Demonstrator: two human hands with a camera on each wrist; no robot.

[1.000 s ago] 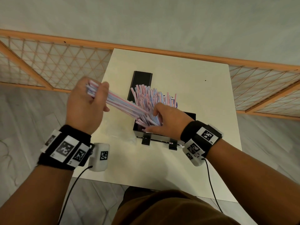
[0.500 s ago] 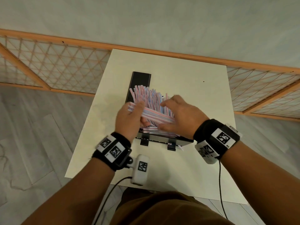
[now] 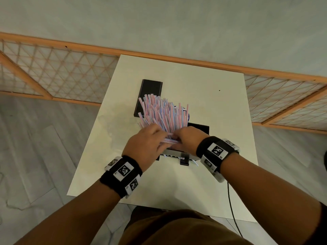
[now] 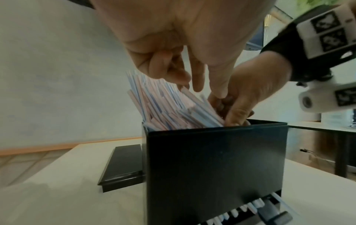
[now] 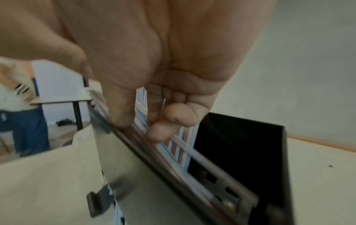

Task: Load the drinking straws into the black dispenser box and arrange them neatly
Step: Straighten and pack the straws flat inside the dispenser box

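The black dispenser box (image 3: 200,129) stands mid-table. A thick fan of pink, blue and white striped straws (image 3: 164,115) leans out of its top toward the far left. Both hands hover over the near end of the box. My left hand (image 4: 192,85) hangs over the straws (image 4: 167,109) with loosely bent fingers, the tips touching their upper side. My right hand (image 5: 146,126) reaches into the box's (image 5: 240,144) right end, thumb and curled fingers pinching a few straws (image 5: 177,146). More straw ends poke from the dispensing slot (image 4: 248,208) at the front.
The box's flat black lid (image 3: 150,92) lies on the white table (image 3: 221,112) just behind and left of the box. A wooden lattice fence (image 3: 62,73) runs behind the table. A cable (image 3: 231,209) hangs off the near right edge. A person's legs (image 5: 29,126) show in the background.
My left hand swung in from the left with a bundle of straws and laid it onto the box. It has let go of that bundle. Both hands have drawn close together.
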